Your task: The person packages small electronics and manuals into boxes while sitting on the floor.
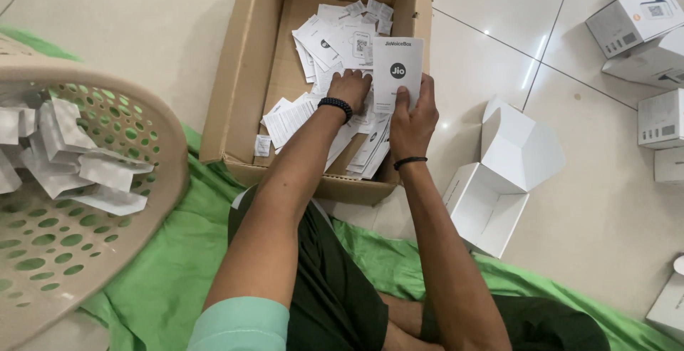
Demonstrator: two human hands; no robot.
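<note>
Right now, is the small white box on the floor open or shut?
Open: the small white box has its lid flipped up, and its inside looks empty.

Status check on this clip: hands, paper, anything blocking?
Right hand holds white booklet upright over cardboard box. Left hand down on loose leaflets inside. Nothing blocking.

1 cardboard box [235, 101], 1 basket [153, 201], 1 open white box [499, 180]

White leaflet [397, 73] with a dark round mark, brown cardboard box [242, 73], beige perforated basket [85, 251], green cloth [185, 265], white open carton [499, 180], black wristbands [336, 105].
</note>
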